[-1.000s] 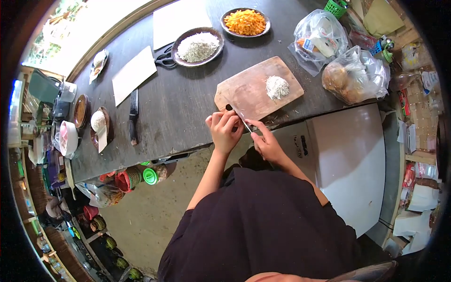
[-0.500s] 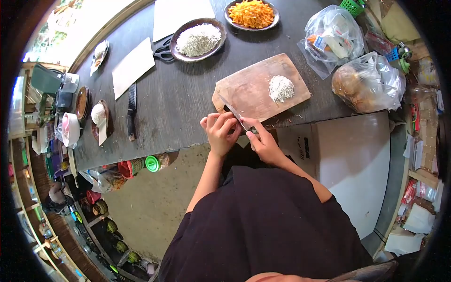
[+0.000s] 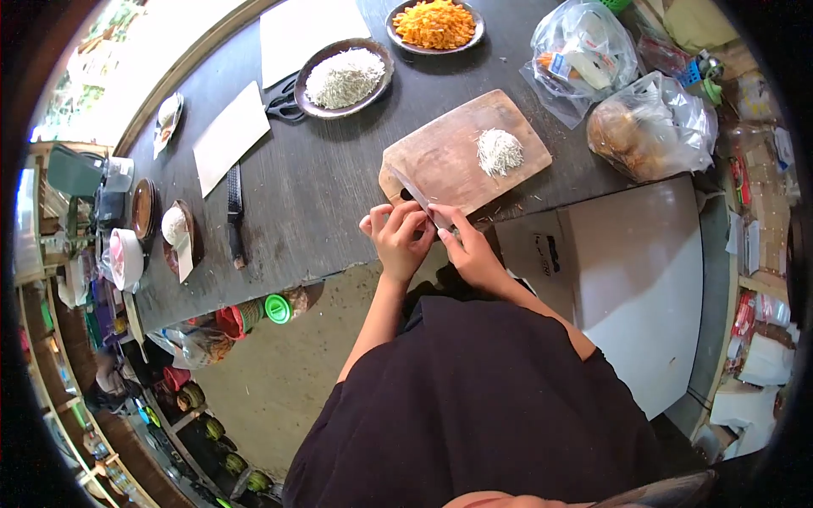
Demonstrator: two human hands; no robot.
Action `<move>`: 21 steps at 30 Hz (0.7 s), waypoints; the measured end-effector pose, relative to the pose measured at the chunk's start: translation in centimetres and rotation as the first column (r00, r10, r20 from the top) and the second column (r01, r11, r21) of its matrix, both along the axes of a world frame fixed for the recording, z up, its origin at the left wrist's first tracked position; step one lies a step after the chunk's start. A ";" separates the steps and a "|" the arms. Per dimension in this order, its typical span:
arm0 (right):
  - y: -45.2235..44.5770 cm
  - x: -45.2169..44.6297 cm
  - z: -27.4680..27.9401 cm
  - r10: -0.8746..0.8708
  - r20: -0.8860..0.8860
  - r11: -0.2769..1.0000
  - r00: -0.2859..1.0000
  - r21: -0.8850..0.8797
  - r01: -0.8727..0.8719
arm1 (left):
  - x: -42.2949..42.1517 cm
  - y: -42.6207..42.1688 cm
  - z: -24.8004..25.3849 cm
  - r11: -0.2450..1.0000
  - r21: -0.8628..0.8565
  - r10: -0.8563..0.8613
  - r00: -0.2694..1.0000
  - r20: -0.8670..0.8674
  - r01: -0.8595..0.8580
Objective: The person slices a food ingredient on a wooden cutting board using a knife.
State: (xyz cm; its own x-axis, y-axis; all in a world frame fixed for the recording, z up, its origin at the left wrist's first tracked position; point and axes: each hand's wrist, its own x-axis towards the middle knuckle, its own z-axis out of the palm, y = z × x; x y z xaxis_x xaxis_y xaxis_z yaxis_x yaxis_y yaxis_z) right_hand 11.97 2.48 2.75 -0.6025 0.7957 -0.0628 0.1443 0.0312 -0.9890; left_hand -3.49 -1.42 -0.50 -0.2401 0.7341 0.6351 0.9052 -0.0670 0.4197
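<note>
My right hand [image 3: 471, 252] is closed on a knife [image 3: 410, 184], whose blade points up and left over the near left corner of the wooden cutting board [image 3: 440, 161]. Beside it, my left hand [image 3: 400, 241] has its fingers curled and pinched near the blade; whatever they hold is too small to make out. A small heap of white shreds [image 3: 500, 152] lies on the right part of the board. Behind the board stand a dark plate of white shreds [image 3: 345, 78] and a plate of orange pieces [image 3: 434, 24].
Plastic bags [image 3: 652, 127] lie at the table's right. Black scissors [image 3: 285, 103], white paper [image 3: 230, 138] and a black-handled grater [image 3: 235, 222] lie to the left. Farther left are a small dish [image 3: 191, 222] and a white bowl [image 3: 125, 259]. A white surface [image 3: 635, 279] is below the table edge.
The view has shifted slightly. The knife in my right hand has changed its angle, with more of its blade face showing. Both hands remain close together.
</note>
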 end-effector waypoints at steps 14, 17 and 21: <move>2.1 3.8 1.5 -0.076 0.143 0.965 0.987 -0.238 0.109 | 0.3 0.3 0.7 0.999 0.031 0.009 1.000 0.003 -0.010; 1.9 4.2 1.9 -0.015 0.101 0.982 0.995 -0.187 0.034 | 0.2 0.2 0.9 0.999 0.043 0.001 1.000 0.002 -0.001; 1.5 3.8 1.9 0.149 0.137 0.979 0.979 -0.157 -0.127 | 0.2 0.1 1.1 0.999 0.034 -0.010 1.000 0.012 0.010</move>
